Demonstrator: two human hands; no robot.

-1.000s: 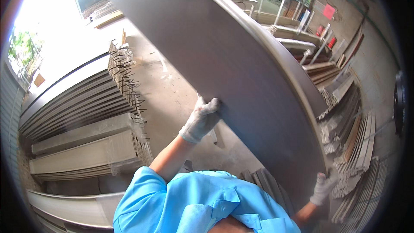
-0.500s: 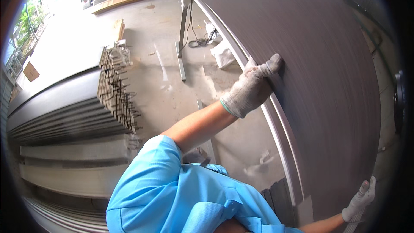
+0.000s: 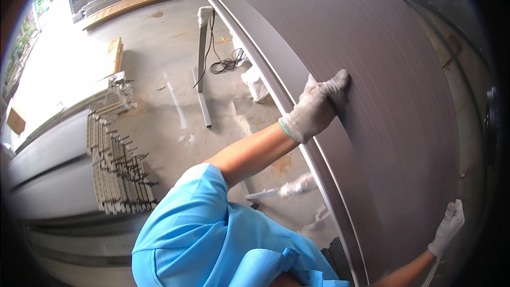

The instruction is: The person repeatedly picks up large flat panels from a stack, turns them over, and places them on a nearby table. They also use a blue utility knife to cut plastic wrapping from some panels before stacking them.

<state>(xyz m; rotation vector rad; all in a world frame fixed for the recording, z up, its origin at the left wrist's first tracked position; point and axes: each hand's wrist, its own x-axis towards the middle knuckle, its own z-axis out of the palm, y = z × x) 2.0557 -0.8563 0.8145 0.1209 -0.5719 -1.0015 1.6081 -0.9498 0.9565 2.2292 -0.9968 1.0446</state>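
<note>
A large dark brown board (image 3: 382, 85) with fine grain fills the right side, lying over another brown board (image 3: 276, 48) whose pale-edged strip shows along the left. My left hand (image 3: 316, 106), in a grey-white work glove, grips the upper board's left edge, thumb on top and the other fingers hidden beneath. My right hand (image 3: 447, 228), gloved too, is at the board's right edge near the lower right. Its fingertips point up along that edge; part of its hold is hidden.
A metal trestle (image 3: 203, 64) with a wrapped top stands on the concrete floor, a black cable (image 3: 228, 65) beside it. At left lies a stack of grey panels (image 3: 53, 180) with pins sticking out of their ends. Wooden planks (image 3: 130, 8) lie at the back left.
The upper board has slid right relative to the one below, baring a wider strip. Both hands stay on it. The view has shifted, and a wrapped trestle end has come into sight below my left forearm.
</note>
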